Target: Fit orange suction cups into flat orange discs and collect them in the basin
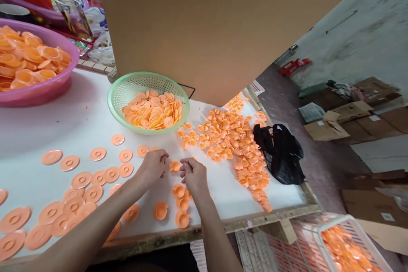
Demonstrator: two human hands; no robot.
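My left hand (154,165) and my right hand (193,175) meet over the white table (63,123), fingers curled. Between them sits a small orange plastic cup piece (174,165), pinched by both sets of fingertips. Flat orange discs (79,180) lie spread to the left of my left hand. A few small orange cups (181,204) sit below my right hand. A large heap of the same cups (234,144) covers the table to the right.
A green basket (127,89) of orange discs stands behind my hands. A pink basin (47,87) of orange parts is at far left. A cardboard sheet (207,25) rises at the back. A black bag (280,153) lies at the right edge, a white crate (338,225) below.
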